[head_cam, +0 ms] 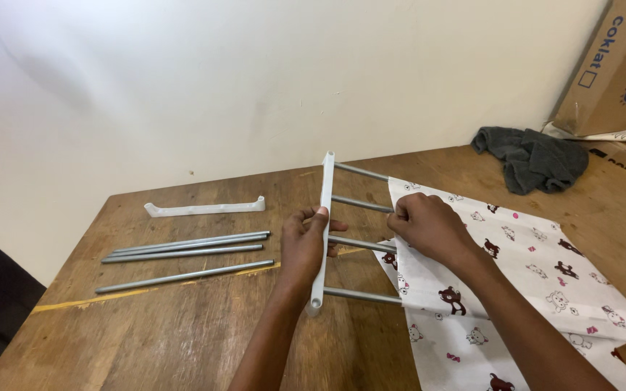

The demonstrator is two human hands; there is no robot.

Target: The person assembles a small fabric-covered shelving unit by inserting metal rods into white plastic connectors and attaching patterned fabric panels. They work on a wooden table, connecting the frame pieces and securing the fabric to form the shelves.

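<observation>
Gripping the white plastic bar (323,232) around its middle, the person's left hand (303,248) has its fingers curled shut on it, thumb side toward the camera, so the bar stands on edge and runs from near the wall down toward the front of the wooden table (182,326). Four grey metal rods (360,203) stick out of that bar to the right, spaced like rungs, and their far ends disappear under a white fabric sheet (545,275) printed with small brown and white bears. The right hand (429,228) sits on the near edge of that fabric, fingers bunched and pinching the cloth right where the second and third rods go in; whether it also grips a rod underneath I cannot tell. The fabric spreads away to the right and down over the table's front corner. Off to the left, well apart from both hands, lie three loose grey rods (186,253), roughly parallel, two of them touching side by side and one alone nearer the front. Beyond them, close to the wall, rests a second white plastic bar (204,208), lying flat. At the far right corner a crumpled dark grey cloth (534,159) lies just beside a cardboard box (610,72) that leans against the wall.
</observation>
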